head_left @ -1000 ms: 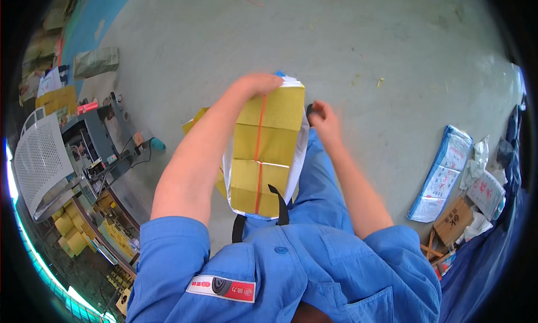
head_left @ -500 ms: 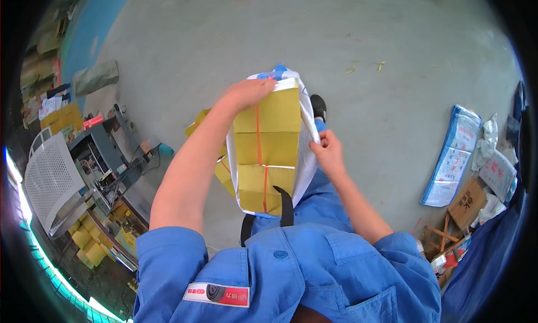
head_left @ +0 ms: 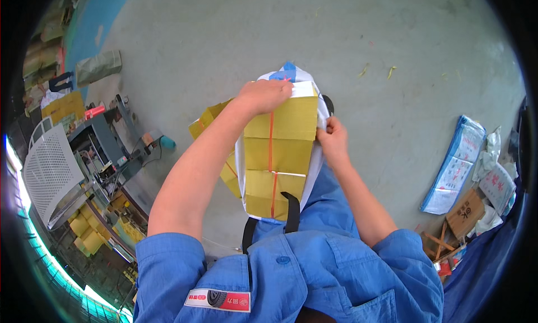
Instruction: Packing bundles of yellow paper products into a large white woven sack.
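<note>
Head view: right hand [head_left: 334,139] is pinching the white sack [head_left: 316,159], just right of the yellow stack [head_left: 292,153] running lengthwise from the torso [head_left: 280,278]; left hand [head_left: 265,96], grip unclear, is covering its far end

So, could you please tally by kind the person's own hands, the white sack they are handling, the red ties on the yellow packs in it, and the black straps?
Left hand and right hand: 2
White sack: 1
Upper red tie and lower red tie: 2
Black straps: 2
Total: 7
</note>
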Tool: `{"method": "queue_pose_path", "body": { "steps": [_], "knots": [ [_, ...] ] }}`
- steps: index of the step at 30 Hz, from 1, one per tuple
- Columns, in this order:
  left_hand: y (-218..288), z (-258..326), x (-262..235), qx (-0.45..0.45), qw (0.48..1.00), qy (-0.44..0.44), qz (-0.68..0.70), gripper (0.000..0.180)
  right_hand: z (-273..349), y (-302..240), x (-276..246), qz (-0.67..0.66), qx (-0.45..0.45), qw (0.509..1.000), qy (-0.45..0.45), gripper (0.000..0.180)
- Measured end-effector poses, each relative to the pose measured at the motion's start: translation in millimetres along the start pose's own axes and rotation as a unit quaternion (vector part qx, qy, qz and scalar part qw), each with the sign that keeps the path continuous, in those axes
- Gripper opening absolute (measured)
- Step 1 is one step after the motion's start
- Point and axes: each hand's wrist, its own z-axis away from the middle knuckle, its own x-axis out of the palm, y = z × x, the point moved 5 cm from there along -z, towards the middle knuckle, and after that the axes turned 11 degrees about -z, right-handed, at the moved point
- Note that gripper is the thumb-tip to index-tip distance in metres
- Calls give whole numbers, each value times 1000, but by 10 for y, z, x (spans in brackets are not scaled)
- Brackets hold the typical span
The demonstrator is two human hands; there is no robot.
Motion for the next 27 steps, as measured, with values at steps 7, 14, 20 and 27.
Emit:
{"method": "queue_pose_path", "body": {
  "steps": [7, 14, 20, 27],
  "knots": [
    [66, -402, -93, 106, 988, -36, -108, 45, -332, 107, -225, -55, 117, 991, 43, 10],
    [-114, -838, -241, 66, 994, -27, 88, 41, -348, 95, -210, -207, 231, 949, -61, 24],
    [101, -805, -168, 63, 993, 41, -86, 38, -366, 107, -308, -242, 251, 929, -119, 15],
    [-62, -558, -94, 4, 988, -41, 147, 47, -426, 34, -169, -15, 164, 980, -112, 11]
  ]
}}
